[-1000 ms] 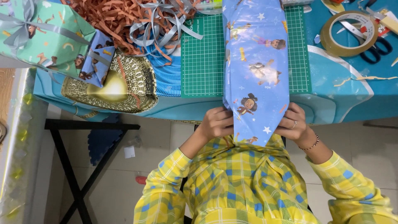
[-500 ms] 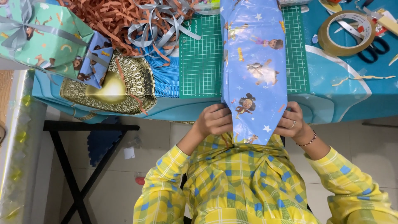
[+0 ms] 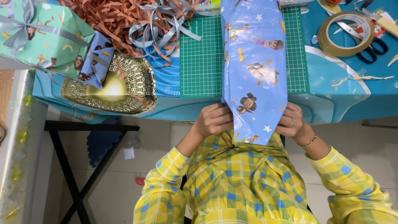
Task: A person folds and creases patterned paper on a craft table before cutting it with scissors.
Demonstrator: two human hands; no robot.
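A long parcel in blue cartoon-print wrapping paper (image 3: 255, 62) lies across the green cutting mat (image 3: 203, 58) and hangs over the table's near edge. Its near end is folded into a tapered flap. My left hand (image 3: 214, 119) grips the flap's left fold. My right hand (image 3: 292, 121), with a ring and a bead bracelet, pinches the right fold. Both hands sit just below the table edge, above my yellow checked sleeves.
A roll of brown tape (image 3: 347, 32) and black scissors (image 3: 373, 49) lie at the right. Orange paper shreds with grey ribbon (image 3: 137, 20), a gold patterned plate (image 3: 124, 83), a small blue box (image 3: 96, 58) and a green wrapped gift (image 3: 41, 37) crowd the left. A black stand (image 3: 74, 166) is below.
Both hands have stayed on the flap's folds, shifting only slightly; the view moved a little.
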